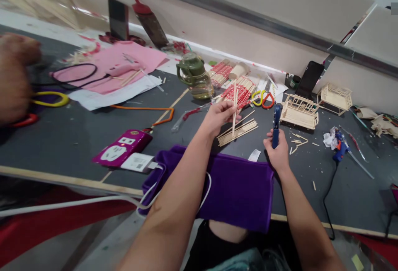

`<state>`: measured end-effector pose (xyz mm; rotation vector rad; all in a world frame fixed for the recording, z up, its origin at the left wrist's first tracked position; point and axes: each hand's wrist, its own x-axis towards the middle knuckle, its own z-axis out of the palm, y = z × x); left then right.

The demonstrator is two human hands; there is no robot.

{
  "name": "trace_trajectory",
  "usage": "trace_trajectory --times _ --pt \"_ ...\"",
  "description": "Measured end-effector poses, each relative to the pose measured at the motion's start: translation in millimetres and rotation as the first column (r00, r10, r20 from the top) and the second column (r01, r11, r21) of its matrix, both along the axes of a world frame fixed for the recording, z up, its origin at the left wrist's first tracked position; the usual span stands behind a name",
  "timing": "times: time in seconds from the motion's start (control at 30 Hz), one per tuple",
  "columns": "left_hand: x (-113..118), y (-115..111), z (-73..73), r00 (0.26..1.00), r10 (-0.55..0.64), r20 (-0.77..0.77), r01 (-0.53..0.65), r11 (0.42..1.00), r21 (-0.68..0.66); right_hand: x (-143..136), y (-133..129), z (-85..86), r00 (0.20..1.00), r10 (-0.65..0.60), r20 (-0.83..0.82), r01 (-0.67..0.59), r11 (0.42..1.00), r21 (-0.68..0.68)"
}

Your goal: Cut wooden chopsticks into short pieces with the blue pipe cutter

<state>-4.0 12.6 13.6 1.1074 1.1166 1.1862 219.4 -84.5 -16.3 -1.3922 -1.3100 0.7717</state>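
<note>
My left hand (222, 115) pinches a couple of thin wooden sticks (234, 117), held upright above the table. Below it lies a loose bundle of similar wooden sticks (241, 132). In my right hand (279, 151) is a blue pliers-like tool (275, 128), pointing up; its jaws are too small to make out. Short cut stick pieces (299, 141) are scattered to the right of that hand. Just beyond it stands a small wooden stick model (300, 113), with a second stick model (335, 97) behind it.
A purple cloth (239, 188) lies along the front edge. Left are a purple power strip (122, 146) and a co-worker's blurred hand (18, 51). A green jug (194, 76), red-patterned packets (238, 93) and scissors (264, 99) lie farther back. A blue glue gun (341, 151) rests at right.
</note>
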Motion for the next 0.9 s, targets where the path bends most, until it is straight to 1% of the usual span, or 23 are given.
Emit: trace_trajectory --times 0.1,0.17,0.27,0.37,0.43,0.53,0.67,0.73,0.77,0.83,0.9 --pt "8 -8 12.4 0.984 -0.019 0.179 0.032 0.997 -0.073 -2 -1 2.3 0.999 0.006 -0.036 -0.007 1.000 -0.016" --pt "19 -13 15.1 0.964 -0.049 0.263 0.089 0.986 -0.140 -4 -2 4.9 0.994 0.015 -0.107 -0.019 0.999 -0.038" --pt "37 -18 10.7 0.931 -0.083 0.356 0.166 0.964 -0.209 -8 -3 10.3 0.964 0.045 -0.263 -0.072 0.993 -0.093" --pt "53 -22 3.4 0.907 -0.075 0.415 0.177 0.961 -0.214 -11 -5 16.1 0.922 0.088 -0.377 -0.149 0.979 -0.136" --pt "59 -24 0.5 0.896 -0.074 0.437 0.175 0.965 -0.196 -12 -6 18.4 0.912 0.099 -0.399 -0.174 0.972 -0.156" --pt "59 -25 0.2 0.888 -0.072 0.454 0.166 0.971 -0.170 -13 -5 18.4 0.915 0.085 -0.394 -0.160 0.974 -0.162" --pt "52 -21 2.8 0.880 0.003 0.475 0.090 0.981 -0.174 -8 -4 15.7 0.919 0.049 -0.392 -0.114 0.983 -0.145" --pt "48 -18 3.3 0.870 0.004 0.493 0.097 0.979 -0.180 -4 -3 15.2 0.928 0.066 -0.367 -0.122 0.984 -0.132" --pt "47 -17 3.4 0.867 -0.027 0.498 0.136 0.973 -0.184 -1 -4 15.3 0.935 0.089 -0.342 -0.140 0.982 -0.126" --pt "45 -18 3.4 0.856 -0.149 0.495 0.280 0.939 -0.201 2 -4 16.1 0.954 0.138 -0.268 -0.172 0.979 -0.106" --pt "45 -20 4.3 0.816 -0.315 0.484 0.460 0.861 -0.215 5 -4 17.2 0.969 0.174 -0.172 -0.190 0.978 -0.081"
